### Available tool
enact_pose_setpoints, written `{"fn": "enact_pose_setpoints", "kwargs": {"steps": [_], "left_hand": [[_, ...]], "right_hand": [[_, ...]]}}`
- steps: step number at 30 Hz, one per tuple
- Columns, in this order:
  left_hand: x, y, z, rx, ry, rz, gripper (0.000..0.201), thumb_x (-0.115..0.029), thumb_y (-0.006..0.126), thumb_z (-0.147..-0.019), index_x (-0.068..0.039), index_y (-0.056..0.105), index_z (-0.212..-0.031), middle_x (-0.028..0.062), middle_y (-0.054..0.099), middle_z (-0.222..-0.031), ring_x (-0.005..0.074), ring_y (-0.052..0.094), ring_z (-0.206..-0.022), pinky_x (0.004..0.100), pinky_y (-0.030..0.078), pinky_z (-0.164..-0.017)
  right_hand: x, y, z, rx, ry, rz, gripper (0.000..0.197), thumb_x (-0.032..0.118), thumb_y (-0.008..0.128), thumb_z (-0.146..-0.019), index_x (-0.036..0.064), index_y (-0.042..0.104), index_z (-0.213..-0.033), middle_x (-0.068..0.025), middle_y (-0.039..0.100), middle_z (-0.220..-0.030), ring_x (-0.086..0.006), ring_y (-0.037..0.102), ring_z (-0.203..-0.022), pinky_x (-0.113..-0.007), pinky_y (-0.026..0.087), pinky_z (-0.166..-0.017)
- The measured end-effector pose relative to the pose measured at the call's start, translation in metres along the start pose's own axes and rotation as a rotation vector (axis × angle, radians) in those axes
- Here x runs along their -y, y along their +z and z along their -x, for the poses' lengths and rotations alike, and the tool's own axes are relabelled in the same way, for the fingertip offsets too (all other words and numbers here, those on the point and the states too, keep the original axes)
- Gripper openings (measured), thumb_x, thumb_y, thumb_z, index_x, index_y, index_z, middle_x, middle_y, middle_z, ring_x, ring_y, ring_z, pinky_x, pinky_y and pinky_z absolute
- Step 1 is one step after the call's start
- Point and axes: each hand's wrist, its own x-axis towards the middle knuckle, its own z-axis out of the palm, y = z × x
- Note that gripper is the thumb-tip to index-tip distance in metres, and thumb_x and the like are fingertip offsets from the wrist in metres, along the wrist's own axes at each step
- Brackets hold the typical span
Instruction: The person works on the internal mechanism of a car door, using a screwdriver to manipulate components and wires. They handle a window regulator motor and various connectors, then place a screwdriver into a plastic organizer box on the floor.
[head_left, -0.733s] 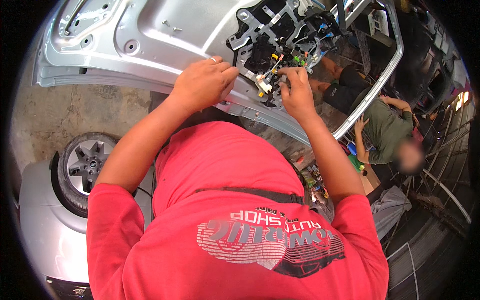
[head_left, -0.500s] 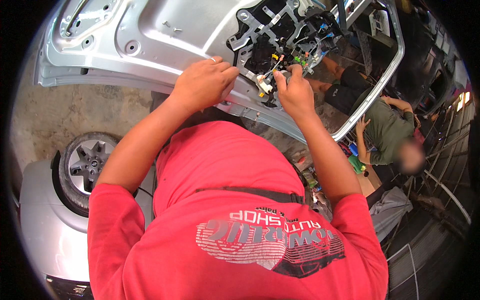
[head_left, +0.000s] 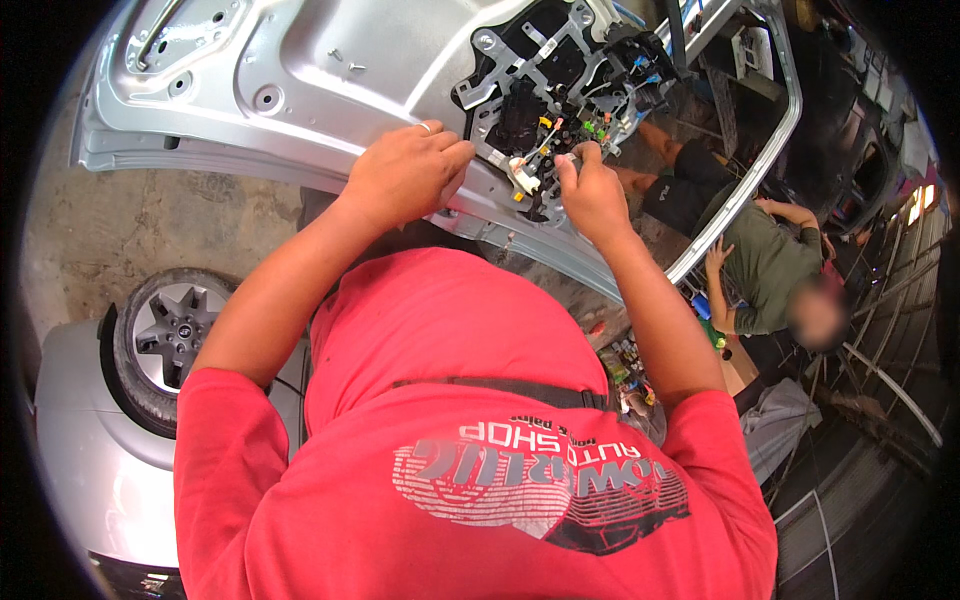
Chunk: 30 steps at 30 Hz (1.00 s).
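A silver car door [head_left: 330, 110] lies across the top of the view, its inner side showing. At its edge nearest me, my left hand [head_left: 408, 172] is closed, the fingers curled over the rim; a ring is on one finger. My right hand [head_left: 594, 196] is closed in a pinch beside the door's black and grey mechanism [head_left: 525, 100]. What lies between its thumb and fingers is too small to make out. Left of those fingertips are a white plastic part [head_left: 522, 178] and several small coloured connectors [head_left: 590, 130].
Two small screws [head_left: 345, 60] lie on the door panel. A co-worker in a dark green shirt [head_left: 770, 265] is beyond the door's window frame [head_left: 740, 215]. At left stand a wheel [head_left: 175, 340] and a silver car part [head_left: 90, 450]. Mixed items [head_left: 632, 385] lie below my right forearm.
My right hand has shifted slightly down and right, its thumb drawn in nearer the fingers, baring more of the connectors. My left hand stays at the door edge.
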Motion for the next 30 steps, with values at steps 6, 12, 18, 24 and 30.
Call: {"fn": "enact_pose_setpoints", "kwargs": {"steps": [6, 12, 18, 24, 30], "left_hand": [[0.002, 0.006, 0.000, -0.021, 0.000, 0.011, 0.017, -0.021, 0.071, -0.093, -0.011, 0.071, -0.107, 0.0051, 0.069, -0.094, 0.0274, 0.068, -0.097, 0.0407, 0.058, -0.081], [-0.003, -0.001, -0.001, 0.035, -0.039, -0.005, 0.018, -0.021, 0.071, -0.092, -0.012, 0.071, -0.108, 0.0050, 0.069, -0.094, 0.0278, 0.069, -0.098, 0.0406, 0.058, -0.082], [0.000, 0.005, 0.000, -0.031, 0.005, -0.003, 0.016, -0.020, 0.071, -0.093, -0.011, 0.071, -0.106, 0.0051, 0.068, -0.092, 0.0280, 0.068, -0.096, 0.0414, 0.058, -0.082], [-0.003, 0.000, -0.002, 0.001, -0.013, -0.007, 0.015, -0.020, 0.070, -0.094, -0.010, 0.071, -0.104, 0.0058, 0.068, -0.090, 0.0283, 0.068, -0.095, 0.0419, 0.058, -0.081], [-0.001, 0.002, -0.002, -0.051, 0.008, 0.007, 0.011, -0.019, 0.067, -0.093, -0.009, 0.064, -0.092, 0.0078, 0.069, -0.090, 0.0301, 0.069, -0.093, 0.0436, 0.060, -0.077]], "right_hand": [[0.002, 0.003, 0.011, -0.144, -0.386, 0.203, 0.033, 0.014, 0.074, -0.094, 0.0061, 0.059, -0.122, -0.0235, 0.064, -0.109, -0.0469, 0.066, -0.107, -0.053, 0.055, -0.086], [-0.009, 0.013, 0.005, -0.209, -0.285, -0.228, 0.035, 0.018, 0.075, -0.097, 0.0050, 0.059, -0.126, -0.0263, 0.067, -0.124, -0.0466, 0.067, -0.114, -0.052, 0.056, -0.089], [0.003, 0.008, 0.012, -0.152, -0.232, 0.066, 0.038, 0.024, 0.072, -0.099, 0.0086, 0.057, -0.129, -0.0237, 0.070, -0.114, -0.0485, 0.069, -0.102, -0.055, 0.056, -0.084], [-0.017, 0.003, 0.002, -0.225, -0.523, 0.004, 0.039, 0.020, 0.073, -0.098, 0.0101, 0.056, -0.131, -0.0218, 0.067, -0.107, -0.0484, 0.068, -0.099, -0.056, 0.055, -0.083], [0.005, -0.002, 0.012, -0.053, -0.124, 0.070, 0.043, 0.010, 0.076, -0.092, 0.0084, 0.055, -0.130, -0.0215, 0.060, -0.111, -0.0474, 0.064, -0.102, -0.056, 0.054, -0.083]]}}
